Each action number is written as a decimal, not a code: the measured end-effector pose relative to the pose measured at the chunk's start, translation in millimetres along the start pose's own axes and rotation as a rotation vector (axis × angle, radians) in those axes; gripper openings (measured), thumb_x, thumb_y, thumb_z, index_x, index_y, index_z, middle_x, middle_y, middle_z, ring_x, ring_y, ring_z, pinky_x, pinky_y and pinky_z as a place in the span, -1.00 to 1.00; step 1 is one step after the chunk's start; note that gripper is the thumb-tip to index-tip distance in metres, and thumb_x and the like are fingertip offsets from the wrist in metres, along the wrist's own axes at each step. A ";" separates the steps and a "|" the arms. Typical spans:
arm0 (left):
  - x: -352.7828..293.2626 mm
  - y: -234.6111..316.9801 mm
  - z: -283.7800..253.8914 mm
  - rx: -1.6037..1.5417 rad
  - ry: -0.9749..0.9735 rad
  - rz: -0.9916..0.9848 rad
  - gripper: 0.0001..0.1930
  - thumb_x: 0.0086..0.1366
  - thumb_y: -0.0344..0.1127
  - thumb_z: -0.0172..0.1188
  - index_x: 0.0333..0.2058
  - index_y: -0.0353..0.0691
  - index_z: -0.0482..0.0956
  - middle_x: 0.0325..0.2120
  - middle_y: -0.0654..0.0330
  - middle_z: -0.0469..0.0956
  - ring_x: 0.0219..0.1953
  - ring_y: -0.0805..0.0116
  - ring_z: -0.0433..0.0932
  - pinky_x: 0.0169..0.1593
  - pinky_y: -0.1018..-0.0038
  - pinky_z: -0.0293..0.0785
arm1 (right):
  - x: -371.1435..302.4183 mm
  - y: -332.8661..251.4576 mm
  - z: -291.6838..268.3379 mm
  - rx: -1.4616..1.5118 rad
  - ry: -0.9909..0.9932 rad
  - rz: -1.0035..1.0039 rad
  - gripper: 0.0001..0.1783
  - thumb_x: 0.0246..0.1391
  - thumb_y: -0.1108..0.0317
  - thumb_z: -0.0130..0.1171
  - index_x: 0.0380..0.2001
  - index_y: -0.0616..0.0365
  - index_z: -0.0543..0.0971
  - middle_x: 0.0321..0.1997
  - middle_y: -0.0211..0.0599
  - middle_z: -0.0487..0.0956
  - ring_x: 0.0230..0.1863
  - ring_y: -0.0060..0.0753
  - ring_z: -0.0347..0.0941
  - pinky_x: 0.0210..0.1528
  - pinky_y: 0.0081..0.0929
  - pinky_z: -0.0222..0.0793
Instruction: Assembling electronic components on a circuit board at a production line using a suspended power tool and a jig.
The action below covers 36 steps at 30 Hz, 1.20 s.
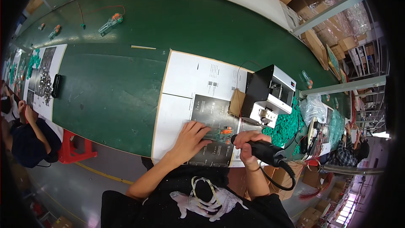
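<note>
My right hand (249, 143) is closed around a black powered screwdriver (263, 150) with a coiled black cable, its tip aimed left at a small teal and orange part (222, 133). My left hand (190, 138) rests flat with fingers spread on a dark printed sheet (211, 114), fingertips touching the small part. Both sit at the near edge of the green table (126, 88).
A black and white box machine (270, 95) stands just behind the hands, with a heap of teal parts (284, 126) beside it. White sheets (190, 80) cover the table. Another person (25, 135) sits at left by a red stool (76, 147). Cardboard boxes stand at the back right.
</note>
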<state>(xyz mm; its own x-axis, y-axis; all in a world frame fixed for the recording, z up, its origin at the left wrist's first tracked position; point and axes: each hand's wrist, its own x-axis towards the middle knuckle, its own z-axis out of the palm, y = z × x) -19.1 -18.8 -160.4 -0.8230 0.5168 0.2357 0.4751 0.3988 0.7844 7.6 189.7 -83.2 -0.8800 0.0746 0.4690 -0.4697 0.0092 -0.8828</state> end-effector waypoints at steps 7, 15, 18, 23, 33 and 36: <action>-2.1 -2.7 -2.4 0.013 0.002 0.004 -0.57 0.17 -0.19 0.40 -0.03 -0.27 0.60 -0.10 0.12 0.50 0.00 0.06 0.43 0.11 0.19 0.33 | -2.1 7.6 -3.8 -0.039 -0.054 -0.028 -0.61 0.30 0.29 0.26 -0.04 0.00 0.23 -0.58 -0.36 0.40 -0.65 -0.41 0.35 -0.54 -0.34 0.45; -6.2 0.5 -6.9 0.023 0.038 -0.013 -0.60 0.22 -0.24 0.35 -0.01 -0.31 0.59 -0.12 0.09 0.50 0.00 0.04 0.43 0.14 0.18 0.33 | 34.7 -31.9 -23.7 0.008 0.280 -0.104 -0.61 0.31 0.35 0.17 0.10 0.14 0.30 -0.63 -0.39 0.33 -0.68 -0.50 0.29 -0.58 -0.42 0.42; -10.5 2.5 -4.9 0.038 0.084 -0.021 -0.60 0.21 -0.23 0.37 -0.03 -0.31 0.59 -0.13 0.10 0.51 -0.01 0.05 0.44 0.12 0.18 0.33 | 59.8 -54.9 -54.4 -0.004 0.477 -0.250 -0.56 0.34 0.39 0.10 0.21 0.23 0.28 -0.62 -0.38 0.32 -0.69 -0.49 0.27 -0.61 -0.41 0.39; -11.6 0.8 -7.5 0.054 0.091 -0.016 -0.60 0.21 -0.22 0.37 -0.03 -0.30 0.59 -0.12 0.10 0.51 -0.02 0.05 0.44 0.12 0.17 0.32 | 68.6 -34.5 -67.3 -0.195 0.420 -0.245 -0.62 0.34 0.43 0.08 0.15 0.26 0.32 -0.60 -0.36 0.31 -0.68 -0.47 0.28 -0.59 -0.41 0.39; -4.7 5.7 -1.8 0.060 0.025 0.023 -0.59 0.24 -0.20 0.34 0.00 -0.28 0.57 -0.09 0.11 0.49 0.01 0.06 0.41 0.14 0.19 0.32 | 73.4 -45.3 -66.1 -0.166 0.420 -0.196 -0.71 0.32 0.47 0.10 0.04 0.27 0.34 -0.58 -0.32 0.36 -0.67 -0.45 0.29 -0.59 -0.39 0.39; -2.7 6.1 0.3 0.050 0.014 0.024 -0.60 0.25 -0.20 0.33 0.00 -0.27 0.57 -0.09 0.11 0.48 0.02 0.07 0.41 0.15 0.19 0.31 | 72.3 -41.7 -68.8 -0.175 0.421 -0.233 -0.71 0.32 0.47 0.10 0.03 0.27 0.34 -0.58 -0.31 0.36 -0.68 -0.46 0.29 -0.60 -0.39 0.38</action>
<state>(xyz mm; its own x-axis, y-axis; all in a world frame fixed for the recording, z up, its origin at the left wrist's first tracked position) -13.9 -17.5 -156.4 -0.8152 0.5162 0.2627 0.5097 0.4238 0.7488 -31.6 263.3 -14.3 -0.6317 0.4459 0.6342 -0.5996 0.2376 -0.7643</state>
